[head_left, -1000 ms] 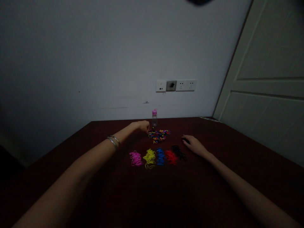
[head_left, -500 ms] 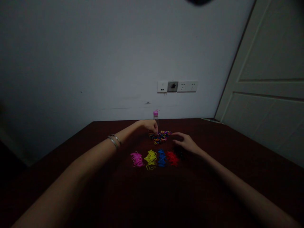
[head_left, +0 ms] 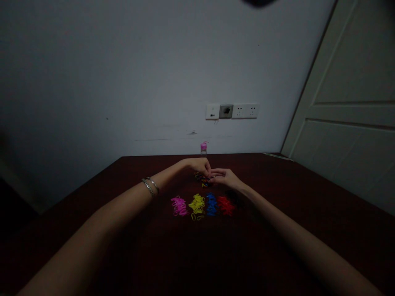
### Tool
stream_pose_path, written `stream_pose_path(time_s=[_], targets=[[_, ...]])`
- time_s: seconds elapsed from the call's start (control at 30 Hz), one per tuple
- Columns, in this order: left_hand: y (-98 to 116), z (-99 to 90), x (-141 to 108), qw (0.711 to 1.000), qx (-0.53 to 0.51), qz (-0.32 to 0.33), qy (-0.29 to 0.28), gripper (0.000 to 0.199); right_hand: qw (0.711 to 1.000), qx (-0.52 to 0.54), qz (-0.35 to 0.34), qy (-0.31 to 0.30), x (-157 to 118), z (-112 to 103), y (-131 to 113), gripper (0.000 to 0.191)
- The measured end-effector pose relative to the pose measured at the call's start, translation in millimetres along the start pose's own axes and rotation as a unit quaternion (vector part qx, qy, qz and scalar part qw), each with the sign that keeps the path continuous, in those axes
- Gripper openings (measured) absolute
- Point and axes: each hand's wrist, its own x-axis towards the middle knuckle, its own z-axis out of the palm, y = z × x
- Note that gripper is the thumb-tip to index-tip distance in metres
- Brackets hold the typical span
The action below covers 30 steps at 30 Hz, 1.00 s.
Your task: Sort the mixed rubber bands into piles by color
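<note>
My left hand (head_left: 202, 165) reaches in from the left, fingers curled and pressed together at the mixed pile of coloured rubber bands (head_left: 203, 179). What its fingertips pinch, if anything, is too small to make out. From the right, my right hand (head_left: 227, 178) stretches its fingers over the same pile, thumb a little apart, tips close to the left fingertips. The two hands hide much of that pile. Nearer me lie sorted heaps in a row: pink rubber bands (head_left: 179, 206), yellow rubber bands (head_left: 196, 203), blue rubber bands (head_left: 211, 204) and red rubber bands (head_left: 226, 205).
Behind my left hand stands a clear bottle with a pink cap (head_left: 203, 146). The dark red table (head_left: 197, 255) meets a pale wall with sockets (head_left: 245, 111). A panelled door (head_left: 348, 111) is at the right. The light is dim.
My right hand has moved left over the mixed pile, up to the left fingertips. My left hand has shifted slightly right and stays curled. The sorted heaps look unchanged.
</note>
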Motion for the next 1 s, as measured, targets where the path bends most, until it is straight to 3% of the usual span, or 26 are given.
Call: stream_pose_path(time_s=[0.13,0.37,0.57,0.73,1.0], targets=[[-8,3.1,0,1.000,-0.007,-0.004,-0.004,0.015,0.999,0.043,0.018,0.013,1,-3,3,0.050],[-25,3.2,-3,0.999,-0.034,-0.008,-0.029,0.011,0.999,0.006,0.004,0.033,11,-20,17,0.047],[-34,-5.1,-40,0.995,-0.007,-0.069,-0.077,0.011,0.989,-0.081,0.047,0.115,6,-54,22,0.044],[-44,-0.5,-72,0.986,0.008,-0.103,-0.133,0.011,0.977,-0.109,0.073,0.169,-6,-81,31,0.039],[-54,18.3,-81,0.970,-0.030,-0.166,-0.176,0.007,0.963,-0.146,0.087,0.209,-16,-105,49,0.034]])
